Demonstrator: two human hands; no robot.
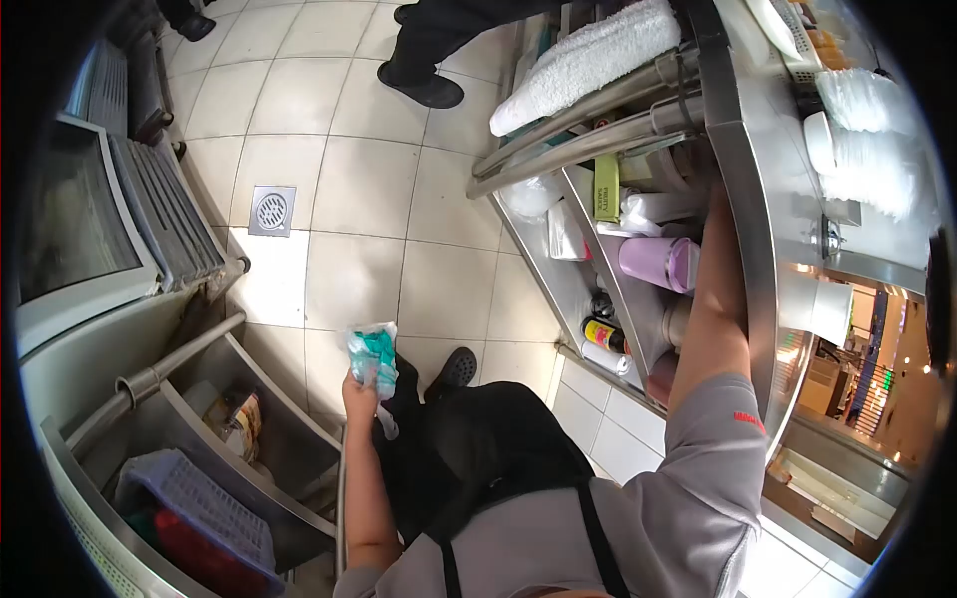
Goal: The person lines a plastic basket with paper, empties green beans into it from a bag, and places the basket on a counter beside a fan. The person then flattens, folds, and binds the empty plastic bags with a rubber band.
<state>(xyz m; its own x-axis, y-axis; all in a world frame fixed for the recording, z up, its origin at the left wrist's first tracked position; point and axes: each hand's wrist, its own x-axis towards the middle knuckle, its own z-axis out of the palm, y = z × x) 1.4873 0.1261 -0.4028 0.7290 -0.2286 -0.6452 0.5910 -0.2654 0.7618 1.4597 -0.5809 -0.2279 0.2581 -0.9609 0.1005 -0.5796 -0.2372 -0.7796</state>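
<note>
My left hand (361, 397) is closed on a clear plastic bag (374, 359) with teal-green contents, held low over the floor. I cannot make out exactly what is in the bag. My right forearm reaches under the metal counter (750, 199) into the shelving, and the hand is hidden in shadow there. Close to that arm stand a purple plastic container (658, 262), a green box (606, 187) and a white plastic bag (658, 210).
A white towel (593, 65) hangs over the steel rails. A dark bottle with a yellow label (604, 335) is on the lower shelf. At left, a shelf holds a lavender basket (204, 498). A floor drain (271, 210) and another person's shoe (424, 88) are ahead.
</note>
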